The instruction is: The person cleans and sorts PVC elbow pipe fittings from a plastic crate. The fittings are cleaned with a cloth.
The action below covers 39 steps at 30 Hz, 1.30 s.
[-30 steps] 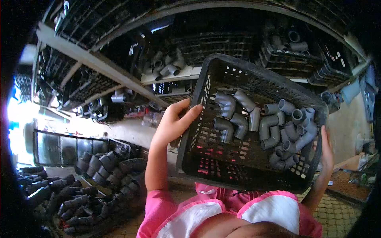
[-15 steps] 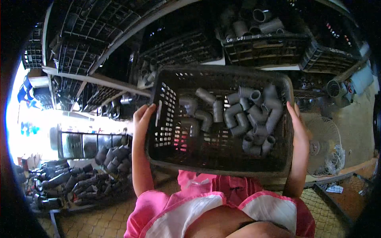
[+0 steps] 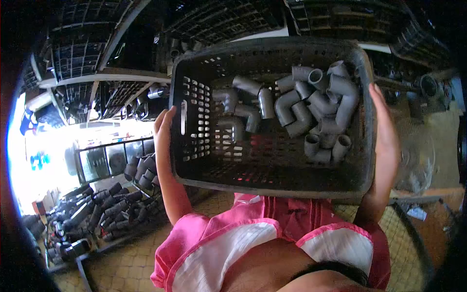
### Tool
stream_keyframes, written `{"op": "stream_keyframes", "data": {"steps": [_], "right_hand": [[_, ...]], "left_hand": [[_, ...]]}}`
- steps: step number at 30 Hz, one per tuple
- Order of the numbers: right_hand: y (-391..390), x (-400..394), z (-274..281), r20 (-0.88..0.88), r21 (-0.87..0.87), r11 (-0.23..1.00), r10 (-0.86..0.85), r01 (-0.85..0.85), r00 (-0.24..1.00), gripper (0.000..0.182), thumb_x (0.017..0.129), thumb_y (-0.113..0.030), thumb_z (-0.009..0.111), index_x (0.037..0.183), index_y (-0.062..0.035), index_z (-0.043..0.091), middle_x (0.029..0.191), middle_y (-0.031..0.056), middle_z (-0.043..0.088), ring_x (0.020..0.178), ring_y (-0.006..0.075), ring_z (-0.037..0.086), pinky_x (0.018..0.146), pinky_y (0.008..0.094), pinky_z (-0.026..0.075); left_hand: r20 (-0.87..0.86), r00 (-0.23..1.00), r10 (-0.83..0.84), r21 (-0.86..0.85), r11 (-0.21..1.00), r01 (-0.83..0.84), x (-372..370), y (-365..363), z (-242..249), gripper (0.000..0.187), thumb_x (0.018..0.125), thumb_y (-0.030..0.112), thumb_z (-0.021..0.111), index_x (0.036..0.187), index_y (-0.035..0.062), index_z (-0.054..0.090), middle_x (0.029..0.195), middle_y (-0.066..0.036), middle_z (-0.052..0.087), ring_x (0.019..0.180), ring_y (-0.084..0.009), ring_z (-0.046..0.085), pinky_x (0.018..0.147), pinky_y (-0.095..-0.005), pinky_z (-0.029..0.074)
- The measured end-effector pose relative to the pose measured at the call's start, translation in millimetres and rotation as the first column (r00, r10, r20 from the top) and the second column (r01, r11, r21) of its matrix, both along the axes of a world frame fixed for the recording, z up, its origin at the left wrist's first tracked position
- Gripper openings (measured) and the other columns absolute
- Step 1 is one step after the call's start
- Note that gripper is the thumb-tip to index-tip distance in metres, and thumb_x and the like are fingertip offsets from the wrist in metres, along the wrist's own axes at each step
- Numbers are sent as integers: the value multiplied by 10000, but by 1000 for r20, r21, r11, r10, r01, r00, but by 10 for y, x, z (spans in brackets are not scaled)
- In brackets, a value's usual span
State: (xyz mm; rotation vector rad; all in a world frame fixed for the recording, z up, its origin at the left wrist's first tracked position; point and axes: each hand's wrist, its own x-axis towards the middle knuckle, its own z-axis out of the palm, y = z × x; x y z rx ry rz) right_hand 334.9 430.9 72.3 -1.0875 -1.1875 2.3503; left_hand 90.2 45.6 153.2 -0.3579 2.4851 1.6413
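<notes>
A black perforated plastic crate (image 3: 272,187) is held up in front of my chest, tilted so that its inside faces me. Several grey pipe elbows (image 3: 346,100) lie on its floor, most of them bunched at the right, a few at the left. My left hand (image 3: 164,121) grips the crate's left end by the slot handle, with part of the fingers hidden behind the wall. On the opposite end, my right hand (image 3: 384,117) is wrapped against the outer wall, and most of its fingers are out of sight.
Racks with black crates (image 3: 228,24) run along the top and upper left. A big heap of dark pipe fittings (image 3: 107,209) lies at the lower left. A fan (image 3: 416,158) stands at the right, beside a metal frame (image 3: 413,233) on the tiled floor.
The crate has risen in view and come nearer, with both hands still on it. The shelves and the fitting heap have shifted in view as the camera moved.
</notes>
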Motion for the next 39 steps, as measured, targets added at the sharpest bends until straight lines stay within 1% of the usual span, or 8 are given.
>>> {"op": "stream_keyframes", "data": {"steps": [7, 17, 20, 21, 25, 30, 35, 39], "right_hand": [[-494, 131, 174, -185, 204, 975, -45, 84, 982, 503, 987, -356, 548, 1372, -34, 509, 1399, 60, 516, 1292, 151, 459, 1079, 297, 325], [-280, -285, -58, 516, 556, 766, -14, -323, 856, 820, 922, -540, 570, 1470, 25, 341, 1468, 160, 447, 1393, 249, 363, 1128, 336, 273], [-70, -432, -297, 657, 692, 429, -42, -580, 753, 763, 948, -531, 539, 1511, -73, 304, 1463, 204, 430, 1318, 344, 444, 1093, 420, 331], [-74, -454, -333, 628, 778, 117, -188, -617, 755, 749, 926, -506, 580, 1485, -68, 341, 1436, 228, 435, 1323, 395, 408, 1101, 450, 317], [-383, -651, 34, 688, 486, -548, -240, -681, 685, 726, 760, -451, 752, 1327, -53, 532, 1449, 225, 382, 1356, 412, 311, 1096, 534, 273], [-436, -1007, 72, 770, 339, -488, -348, -804, 535, 581, 682, -358, 786, 1106, -4, 607, 1391, 186, 451, 1331, 375, 343, 1095, 501, 287], [-727, -1188, 27, 741, 396, -563, -271, -725, 615, 525, 636, -310, 790, 1051, -49, 600, 1010, 118, 679, 1070, 321, 589, 982, 460, 418], [-736, -1384, -71, 778, 547, -378, -100, -747, 620, 459, 687, -312, 759, 1029, -61, 584, 944, 134, 689, 833, 322, 656, 753, 433, 518]], "left_hand": [[47, 972, -230, 25, 973, 229, -559, -428, -784, 293, 898, 312, 684, 1019, 45, 691, 881, -8, 669, 757, -83, 592, 704, -216, 462], [-48, 917, -396, 74, 914, 399, -399, -625, -1078, 285, 941, 306, 656, 856, 33, 653, 749, 42, 578, 686, -37, 467, 614, -215, 378], [-161, 863, -479, -225, 869, 440, -453, -697, -1108, 367, 953, 366, 621, 837, 19, 651, 721, -22, 594, 666, -94, 525, 604, -265, 403], [-190, 833, -520, -367, 824, 431, -458, -707, -1073, 401, 959, 393, 603, 837, 14, 653, 716, -49, 607, 662, -121, 560, 606, -284, 416], [-102, 782, -615, -826, 490, 277, -415, -591, -643, 538, 968, 528, 495, 911, 26, 678, 832, -197, 666, 854, -394, 667, 713, -426, 523], [-434, 404, -806, -676, 587, 446, -489, -256, -18, 448, 803, 94, 613, 1243, 81, 530, 1158, -214, 563, 1040, -393, 595, 879, -444, 489], [-439, -41, -897, -545, 230, 806, -507, 520, 376, 441, 778, -41, 609, 1210, 43, 581, 1175, -111, 631, 1125, -208, 585, 979, -324, 445], [-637, 64, -768, -110, 173, 979, -467, 1227, 104, 253, 911, 86, 652, 1160, 51, 632, 1076, -39, 670, 1017, -101, 587, 909, -279, 482]]}}
